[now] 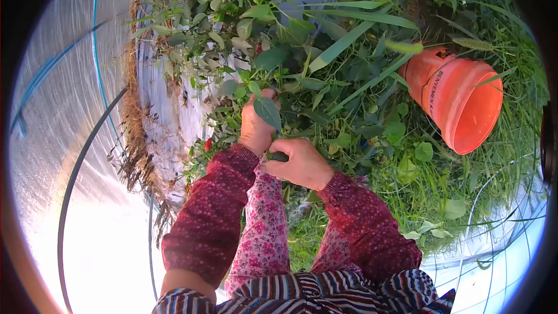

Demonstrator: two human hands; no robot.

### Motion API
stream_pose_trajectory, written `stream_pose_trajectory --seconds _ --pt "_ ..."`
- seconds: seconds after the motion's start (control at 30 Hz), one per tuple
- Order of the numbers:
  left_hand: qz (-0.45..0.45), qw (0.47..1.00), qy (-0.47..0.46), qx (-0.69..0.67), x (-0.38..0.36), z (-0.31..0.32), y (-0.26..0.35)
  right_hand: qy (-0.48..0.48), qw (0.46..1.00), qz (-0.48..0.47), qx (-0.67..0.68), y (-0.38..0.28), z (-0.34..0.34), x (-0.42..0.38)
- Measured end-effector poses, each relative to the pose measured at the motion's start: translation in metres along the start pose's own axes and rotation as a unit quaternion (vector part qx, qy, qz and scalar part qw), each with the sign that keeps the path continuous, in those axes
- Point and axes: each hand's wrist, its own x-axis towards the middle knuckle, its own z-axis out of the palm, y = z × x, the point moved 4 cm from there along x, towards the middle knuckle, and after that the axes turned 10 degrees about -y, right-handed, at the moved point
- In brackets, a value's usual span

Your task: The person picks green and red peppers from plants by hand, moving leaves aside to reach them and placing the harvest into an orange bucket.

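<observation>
My left hand [257, 123] reaches in among the green plants, partly covered by a broad leaf [267, 113]; its fingertips are hidden in the foliage. Just below and to the right, my right hand [299, 164] is closed with thumb and fingers around a dark green piece [279, 156], perhaps a leaf or a pepper; I cannot tell which. The two hands are close together. A small red pepper [208, 144] hangs to the left of my left wrist.
An orange bucket [427, 84] lies on its side in the grass at the right, its mouth toward me. Pale plastic mulch [160, 96] and dry straw run down the left. Clear sheeting with a black hoop [81, 163] stands beyond. Tall grass heads hang above.
</observation>
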Motion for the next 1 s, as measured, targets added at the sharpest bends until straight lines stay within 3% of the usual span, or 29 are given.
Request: stream_pose_trajectory --seconds 0.13,0.2,0.23,0.27,0.33,0.37,0.4,0.47,0.57,0.6,0.67,0.7,0.73,0.83,0.87,0.93,0.97,1.0 --pt "0.007 1.000 -0.002 0.013 0.000 0.004 -0.009 -0.057 0.998 0.021 0.003 -0.010 0.007 -0.012" --pt "-0.101 0.978 0.050 -0.176 0.000 0.006 -0.052 -0.159 0.979 -0.060 0.111 -0.027 0.037 -0.026" --pt "-0.117 0.986 0.000 -0.119 0.006 -0.012 -0.029 -0.203 0.964 0.000 0.170 -0.030 0.033 -0.028" --pt "-0.118 0.986 0.001 -0.117 -0.001 -0.011 -0.035 -0.205 0.964 -0.001 0.171 -0.027 0.029 -0.025" --pt "-0.031 0.985 -0.104 0.132 -0.014 -0.006 -0.036 -0.131 0.950 -0.003 0.285 -0.024 0.011 -0.013" --pt "0.052 0.962 -0.218 0.156 -0.025 -0.002 -0.030 -0.143 0.948 0.016 0.285 -0.027 0.000 -0.009" --pt "0.050 0.962 -0.220 0.155 -0.032 0.004 -0.024 -0.105 0.940 -0.007 0.326 -0.032 -0.013 -0.002" --pt "0.034 0.912 -0.273 0.305 -0.042 0.032 -0.010 -0.023 0.951 -0.029 0.306 -0.036 -0.050 0.016" --pt "0.047 0.909 -0.285 0.301 -0.050 0.057 0.002 0.132 0.945 -0.031 0.296 -0.020 -0.100 0.030" --pt "0.045 0.911 -0.284 0.296 -0.056 0.067 -0.003 0.181 0.920 -0.041 0.345 -0.013 -0.117 0.028" --pt "0.073 0.850 -0.402 0.333 -0.072 0.103 -0.017 0.181 0.860 -0.076 0.471 0.011 -0.145 0.015" --pt "0.036 0.786 -0.519 0.336 -0.063 0.088 0.014 0.187 0.859 -0.080 0.470 0.017 -0.154 0.003" --pt "0.034 0.787 -0.518 0.334 -0.070 0.091 0.018 0.191 0.858 -0.084 0.470 0.022 -0.157 -0.005" --pt "0.066 0.826 -0.376 0.414 -0.084 0.074 0.042 0.195 0.858 -0.053 0.473 0.047 -0.155 -0.013" --pt "0.066 0.826 -0.378 0.412 -0.081 0.064 0.048 0.196 0.858 -0.051 0.473 0.054 -0.153 -0.013" --pt "0.090 0.896 -0.283 0.330 -0.070 0.030 0.060 0.187 0.854 -0.046 0.483 0.065 -0.147 -0.010" --pt "0.091 0.896 -0.283 0.330 -0.064 0.013 0.063 0.138 0.829 -0.073 0.537 0.076 -0.146 -0.007" --pt "0.081 0.946 -0.255 0.184 -0.055 -0.010 0.065 0.139 0.829 -0.073 0.537 0.075 -0.147 -0.008"
